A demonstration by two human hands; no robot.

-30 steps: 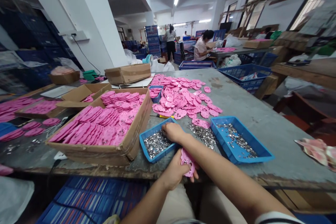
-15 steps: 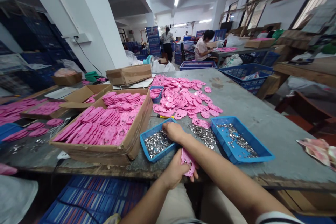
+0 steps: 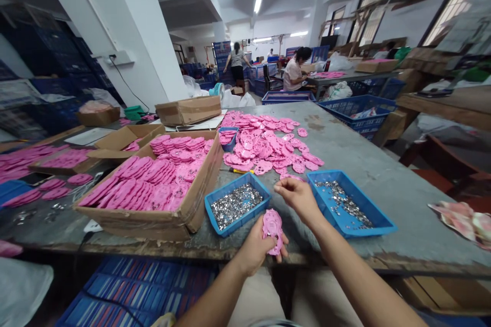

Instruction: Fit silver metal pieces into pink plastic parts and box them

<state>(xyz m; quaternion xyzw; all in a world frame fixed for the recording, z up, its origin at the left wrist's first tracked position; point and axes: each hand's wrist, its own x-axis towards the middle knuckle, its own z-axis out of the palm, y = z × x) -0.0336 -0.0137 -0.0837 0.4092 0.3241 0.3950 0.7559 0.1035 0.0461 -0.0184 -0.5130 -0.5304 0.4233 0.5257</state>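
Observation:
My left hand [image 3: 253,248] holds a pink plastic piece [image 3: 272,229] near the table's front edge, thumb on its face. Up and to the right, my right hand [image 3: 297,196] is pinched closed; whatever its fingertips hold is too small to make out. It hovers between a blue tray of small metal parts [image 3: 236,204] and a second blue tray [image 3: 351,204] with fewer parts. Loose metal parts near the right hand are partly hidden by it. Behind the trays lies a heap of pink pieces [image 3: 264,143].
A cardboard box [image 3: 195,204] full of stacked pink pieces stands on the left. A yellow-handled tool [image 3: 241,170] lies behind the left tray. Blue crates [image 3: 356,112] stand beyond the table. A person [image 3: 293,71] sits in the background and another stands farther off.
My right hand has left the left tray and moved right, its fingers still pinched. The pink piece in my left hand now shows more of its face. The standing person's arms have spread.

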